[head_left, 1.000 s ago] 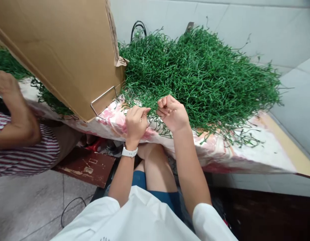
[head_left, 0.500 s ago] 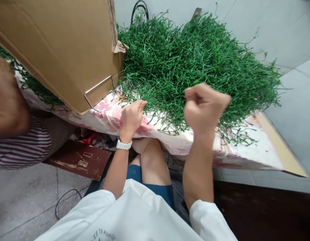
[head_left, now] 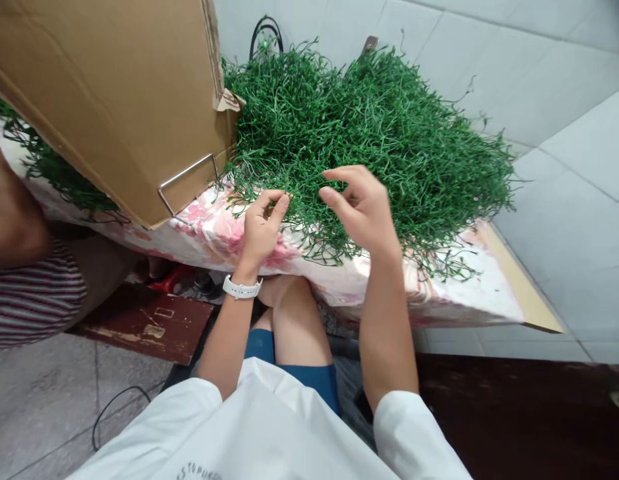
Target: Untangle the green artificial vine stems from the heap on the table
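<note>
A large heap of thin green plant-like sprigs [head_left: 349,120] covers much of the table, tangled together. At its front edge is my left hand [head_left: 263,223], thumb and forefinger pinched together. What the pinch holds, if anything, is too small to make out. My right hand [head_left: 364,210] is held over the front of the heap, thumb and forefinger apart, with nothing visible between them. A white watch band [head_left: 242,288] circles my left wrist. Loose sprigs lie on the floral tablecloth [head_left: 219,220] beside and below my hands.
A tall cardboard box [head_left: 109,100] stands to the left, with a bent metal wire frame [head_left: 187,175] against its lower side. Another person's arm [head_left: 14,213] is at the far left, near more green sprigs [head_left: 64,175]. A tiled wall [head_left: 564,87] closes off the back and right.
My right hand has moved left, nearer my left hand, and its closed fingers have opened. My left hand stays pinched in about the same place. The view has shifted slightly.
</note>
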Demonstrator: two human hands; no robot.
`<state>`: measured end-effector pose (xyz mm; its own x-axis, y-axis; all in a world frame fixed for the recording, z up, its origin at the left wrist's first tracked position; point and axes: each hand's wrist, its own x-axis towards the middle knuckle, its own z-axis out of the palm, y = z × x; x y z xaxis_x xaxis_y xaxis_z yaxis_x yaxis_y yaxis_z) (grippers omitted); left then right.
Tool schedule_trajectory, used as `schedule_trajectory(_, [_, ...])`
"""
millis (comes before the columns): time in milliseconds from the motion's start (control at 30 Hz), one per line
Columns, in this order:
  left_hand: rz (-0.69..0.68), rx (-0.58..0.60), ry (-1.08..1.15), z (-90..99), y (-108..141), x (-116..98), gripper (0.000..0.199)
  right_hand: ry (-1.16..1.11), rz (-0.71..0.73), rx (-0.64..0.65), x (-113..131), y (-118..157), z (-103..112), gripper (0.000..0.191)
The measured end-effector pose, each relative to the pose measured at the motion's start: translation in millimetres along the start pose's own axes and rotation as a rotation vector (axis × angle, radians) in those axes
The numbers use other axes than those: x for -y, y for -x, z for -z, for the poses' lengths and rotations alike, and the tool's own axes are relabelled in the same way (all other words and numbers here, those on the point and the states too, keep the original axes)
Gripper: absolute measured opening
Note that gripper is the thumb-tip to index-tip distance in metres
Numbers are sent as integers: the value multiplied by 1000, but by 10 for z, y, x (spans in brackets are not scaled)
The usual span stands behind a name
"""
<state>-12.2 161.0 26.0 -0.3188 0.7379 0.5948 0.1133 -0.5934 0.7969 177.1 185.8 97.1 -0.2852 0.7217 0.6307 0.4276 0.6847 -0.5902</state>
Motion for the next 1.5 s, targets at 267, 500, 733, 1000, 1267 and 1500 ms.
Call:
schedule_trajectory(267, [-51, -34, 37, 10, 27, 87, 25, -516, -238, 101, 168, 50, -503, 66])
schedule_trajectory(500, [-93, -172, 39, -45, 115, 103, 17, -609, -219, 80, 192, 184, -677, 76])
schedule_trajectory(733, [2, -339, 50, -24, 43, 161, 24, -351, 289, 75, 714, 453, -459, 61])
schedule_trajectory(1000, [141, -255, 238, 28, -171, 347, 7, 70, 1, -188, 205, 42, -1, 44])
schedule_trajectory(1267, [82, -223, 137, 44, -78, 262, 21, 234, -60, -60, 58, -22, 81, 49])
schedule_trajectory(1500, [-19, -87, 240, 38, -50, 237, 34, -85, -27, 186, 204, 98, -555, 33])
